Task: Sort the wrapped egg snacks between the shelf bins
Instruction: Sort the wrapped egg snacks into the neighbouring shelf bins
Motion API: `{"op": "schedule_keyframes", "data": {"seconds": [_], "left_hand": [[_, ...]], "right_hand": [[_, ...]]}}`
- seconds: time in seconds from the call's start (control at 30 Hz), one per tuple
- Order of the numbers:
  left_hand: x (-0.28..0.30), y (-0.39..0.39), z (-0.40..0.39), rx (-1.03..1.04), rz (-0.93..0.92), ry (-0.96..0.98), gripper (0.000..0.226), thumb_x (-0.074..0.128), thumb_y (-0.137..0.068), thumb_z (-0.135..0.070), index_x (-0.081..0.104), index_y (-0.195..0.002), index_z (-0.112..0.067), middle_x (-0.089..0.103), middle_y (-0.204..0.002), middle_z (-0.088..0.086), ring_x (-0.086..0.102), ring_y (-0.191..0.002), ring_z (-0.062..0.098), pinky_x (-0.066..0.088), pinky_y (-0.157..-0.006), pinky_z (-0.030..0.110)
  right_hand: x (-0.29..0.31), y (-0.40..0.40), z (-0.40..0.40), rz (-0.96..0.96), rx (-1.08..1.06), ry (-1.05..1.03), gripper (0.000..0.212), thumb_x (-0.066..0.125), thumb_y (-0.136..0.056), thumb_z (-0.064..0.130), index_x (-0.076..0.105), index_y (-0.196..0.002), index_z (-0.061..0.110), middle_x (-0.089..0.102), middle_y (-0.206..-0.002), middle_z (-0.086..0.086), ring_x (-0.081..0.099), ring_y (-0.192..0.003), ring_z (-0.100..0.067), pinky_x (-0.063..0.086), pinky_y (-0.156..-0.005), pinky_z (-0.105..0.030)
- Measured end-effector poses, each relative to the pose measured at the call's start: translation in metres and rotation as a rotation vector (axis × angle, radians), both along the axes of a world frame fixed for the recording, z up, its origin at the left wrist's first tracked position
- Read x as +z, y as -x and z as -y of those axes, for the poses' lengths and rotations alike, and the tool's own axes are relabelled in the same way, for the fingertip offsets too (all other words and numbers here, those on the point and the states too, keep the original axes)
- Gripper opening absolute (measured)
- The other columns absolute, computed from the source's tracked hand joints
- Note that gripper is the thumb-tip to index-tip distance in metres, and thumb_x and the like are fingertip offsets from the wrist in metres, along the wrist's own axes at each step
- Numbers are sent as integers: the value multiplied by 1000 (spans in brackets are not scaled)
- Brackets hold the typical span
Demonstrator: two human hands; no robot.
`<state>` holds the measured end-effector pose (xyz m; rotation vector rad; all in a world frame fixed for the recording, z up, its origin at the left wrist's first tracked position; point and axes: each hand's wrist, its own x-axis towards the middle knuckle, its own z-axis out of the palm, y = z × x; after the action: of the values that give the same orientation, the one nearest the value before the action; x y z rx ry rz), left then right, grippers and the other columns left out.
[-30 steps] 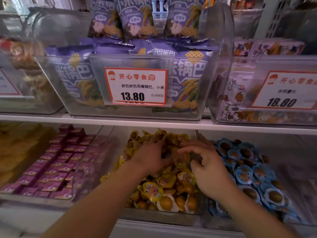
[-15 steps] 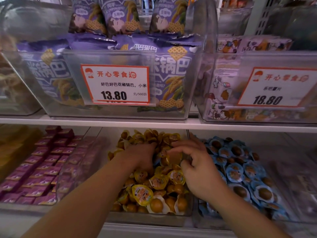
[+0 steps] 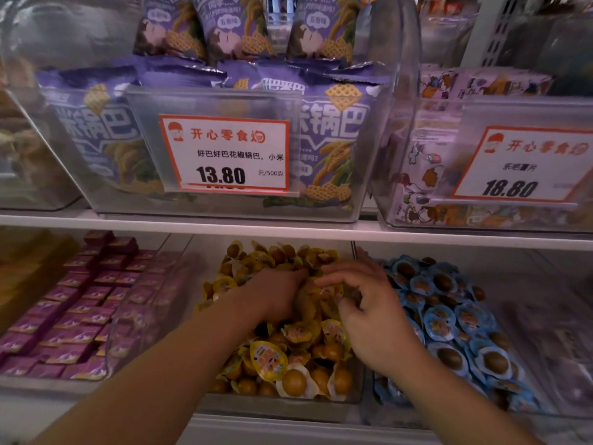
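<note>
Sorting stock, lower shelf: yellow-wrapped egg snacks [image 3: 279, 358] heaped in middle bin [image 3: 282, 409]; blue-wrapped egg snacks [image 3: 449, 319] in bin alongside; left hand [image 3: 276, 293] and right hand [image 3: 369, 313] curled into yellow heap, hold not discernible; items likely light, crinkly, slippery; best pinched by wrapper frill.

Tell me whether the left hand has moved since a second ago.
No real move: the left hand still rests on the yellow eggs, beside the right hand; mostly the camera shifted.
</note>
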<state>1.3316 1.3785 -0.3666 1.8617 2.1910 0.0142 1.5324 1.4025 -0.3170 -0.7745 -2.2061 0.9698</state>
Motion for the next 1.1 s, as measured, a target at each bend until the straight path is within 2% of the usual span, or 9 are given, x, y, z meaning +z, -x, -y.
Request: {"op": "schedule_keyframes", "data": {"seconds": [0.27, 0.4, 0.5, 0.57, 0.73, 0.8, 0.9, 1.0, 1.1], "left_hand": [[28, 20, 16, 163, 442, -212, 24, 80, -73, -21, 70, -94, -25, 70, -99, -5, 67, -95, 14, 55, -83, 34], [61, 18, 50, 335, 891, -395, 15, 82, -76, -20, 76, -89, -23, 76, -88, 2, 72, -88, 20, 59, -81, 37], [75, 6, 83, 470, 1445, -448, 21, 75, -81, -12, 74, -101, -13, 71, -94, 16, 70, -82, 27, 52, -61, 31], [77, -4, 97, 648, 1727, -502, 28, 67, -86, -12, 68, -113, -7, 71, -104, 20, 70, -80, 28, 47, -61, 32], [64, -24, 123, 779, 2070, -590, 42, 56, -85, -17, 60, -126, -10, 72, -101, 17, 73, -81, 32, 54, -53, 27], [57, -28, 130, 751, 2067, -602, 43, 58, -83, -18, 61, -126, -12, 72, -109, 18, 73, -85, 34, 57, -56, 31], [48, -31, 127, 696, 1863, -698, 25, 53, -97, -16, 68, -117, -18, 71, -116, 14, 72, -98, 28, 59, -69, 39], [35, -30, 122, 588, 1080, -887, 21, 53, -101, -25, 63, -118, -33, 70, -117, -6, 67, -106, 9, 54, -88, 25], [29, -36, 118, 282, 640, -901, 36, 50, -100, -34, 45, -135, -42, 58, -127, -24, 55, -119, -4, 40, -97, 10]], "right_hand": [[1, -3, 0, -20, 13, 8, 53, 50, -80, -15, 74, -90, 32, 59, -112, 29, 34, -135, -5, 13, -111, -3], [0, -4, -1, 11, 23, 7, 47, 53, -82, -11, 74, -96, 29, 62, -118, 22, 31, -140, -9, 10, -111, -3], [5, -5, 1, 35, 4, -100, 35, 61, -83, -1, 76, -99, 26, 65, -116, 15, 39, -136, -18, 25, -120, -33], [11, -6, 7, 43, -40, -358, 27, 61, -80, 8, 77, -97, 22, 69, -109, 7, 53, -120, -25, 38, -107, -53], [16, 11, 41, 4, 102, -297, 32, 51, -84, 25, 70, -108, 33, 60, -111, 22, 55, -109, -1, 49, -92, -24], [12, 21, 50, 17, 161, -149, 32, 52, -87, 29, 62, -113, 45, 57, -115, 28, 54, -111, 5, 44, -93, -11], [11, 39, 59, -58, 182, 412, 32, 60, -96, 23, 58, -115, 48, 66, -118, 13, 65, -102, 1, 54, -82, -18], [16, 51, 60, -288, 131, 1154, 28, 59, -93, 24, 69, -119, 23, 72, -112, -10, 71, -84, -25, 59, -62, -38], [16, 56, 54, -436, 136, 1391, 41, 56, -90, 35, 71, -115, 7, 73, -108, -19, 73, -84, -32, 60, -66, -44]]}}
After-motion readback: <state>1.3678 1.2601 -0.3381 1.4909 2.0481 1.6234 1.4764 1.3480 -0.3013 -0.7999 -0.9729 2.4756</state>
